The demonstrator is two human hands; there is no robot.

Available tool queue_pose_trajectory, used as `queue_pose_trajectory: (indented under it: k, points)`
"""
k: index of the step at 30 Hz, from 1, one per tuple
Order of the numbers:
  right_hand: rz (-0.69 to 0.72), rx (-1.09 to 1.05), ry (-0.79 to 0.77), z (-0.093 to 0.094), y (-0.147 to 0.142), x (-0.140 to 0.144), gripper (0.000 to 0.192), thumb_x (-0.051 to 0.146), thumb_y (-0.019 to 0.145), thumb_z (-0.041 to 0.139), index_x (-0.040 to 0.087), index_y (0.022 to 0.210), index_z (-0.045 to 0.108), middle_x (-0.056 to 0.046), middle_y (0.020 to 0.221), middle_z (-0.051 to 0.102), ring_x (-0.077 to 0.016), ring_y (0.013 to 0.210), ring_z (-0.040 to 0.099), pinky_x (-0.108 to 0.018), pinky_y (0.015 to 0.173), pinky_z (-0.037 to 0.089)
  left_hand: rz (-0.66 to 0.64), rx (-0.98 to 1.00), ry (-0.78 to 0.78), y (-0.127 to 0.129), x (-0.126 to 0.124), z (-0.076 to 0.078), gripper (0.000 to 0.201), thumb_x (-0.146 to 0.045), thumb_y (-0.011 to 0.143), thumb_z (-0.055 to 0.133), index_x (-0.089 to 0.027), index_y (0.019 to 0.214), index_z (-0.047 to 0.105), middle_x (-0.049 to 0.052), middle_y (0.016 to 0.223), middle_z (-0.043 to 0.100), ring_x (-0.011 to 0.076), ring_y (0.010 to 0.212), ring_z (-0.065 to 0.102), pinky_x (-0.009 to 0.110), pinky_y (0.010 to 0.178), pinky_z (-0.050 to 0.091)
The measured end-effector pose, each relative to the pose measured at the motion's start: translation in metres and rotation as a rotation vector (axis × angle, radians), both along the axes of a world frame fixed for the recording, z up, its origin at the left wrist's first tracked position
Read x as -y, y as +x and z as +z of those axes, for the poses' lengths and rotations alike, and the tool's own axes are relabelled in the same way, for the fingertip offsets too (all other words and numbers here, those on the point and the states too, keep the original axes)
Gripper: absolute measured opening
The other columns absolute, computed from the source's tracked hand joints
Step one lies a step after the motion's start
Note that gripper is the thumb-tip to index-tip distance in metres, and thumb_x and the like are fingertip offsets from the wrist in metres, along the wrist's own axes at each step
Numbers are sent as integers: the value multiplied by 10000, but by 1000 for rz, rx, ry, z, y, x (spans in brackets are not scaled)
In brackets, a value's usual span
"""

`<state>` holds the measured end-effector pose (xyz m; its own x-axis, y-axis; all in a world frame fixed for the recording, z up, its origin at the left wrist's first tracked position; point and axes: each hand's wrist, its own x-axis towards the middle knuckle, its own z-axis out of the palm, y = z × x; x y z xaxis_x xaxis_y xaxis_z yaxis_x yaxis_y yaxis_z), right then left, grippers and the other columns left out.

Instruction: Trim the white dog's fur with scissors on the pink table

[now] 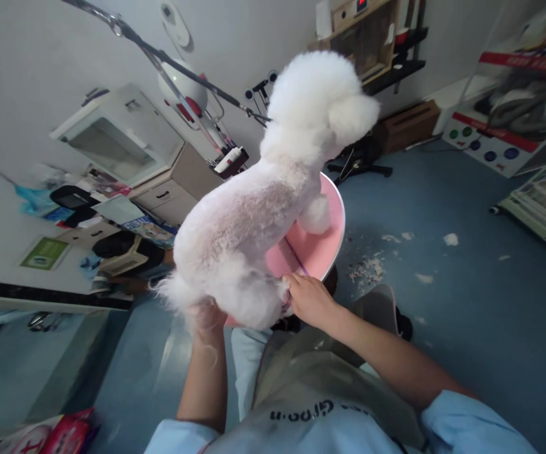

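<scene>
Head view: fluffy white dog point(273, 208); right hand point(308, 299) grips a comb point(294, 263); left hand point(207, 315) clasps its rear.

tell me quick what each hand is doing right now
Left hand: closed on the dog's tail.
Right hand: closed, holding a comb at the dog's hind leg.

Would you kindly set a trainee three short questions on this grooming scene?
1. True or false: the fluffy white dog stands on a round pink table.
2. Which hand holds the thin metal comb? A left, B right.
3. What lies scattered on the blue floor beside the table?

Key: 1 true. 2 B, the right hand; the left hand is at the dog's tail end. 3 Hair clippings.
</scene>
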<state>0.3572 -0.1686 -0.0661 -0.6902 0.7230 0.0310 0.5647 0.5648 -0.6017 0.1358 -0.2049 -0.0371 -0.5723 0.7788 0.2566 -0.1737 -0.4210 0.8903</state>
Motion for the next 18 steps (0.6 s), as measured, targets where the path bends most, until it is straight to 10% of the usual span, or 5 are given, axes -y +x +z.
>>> queue_pose_trajectory:
  k: [18]
  points:
    - [82, -52, 128, -5, -9, -37, 341, 197, 879, 639, 116, 1206, 596, -167, 1131, 648, -306, 1067, 624, -404, 940, 463, 151, -53, 6, 13, 1, 10, 441, -460, 780, 753, -259, 1171, 719, 4, 1149, 719, 169, 1138, 654, 206, 1012, 559]
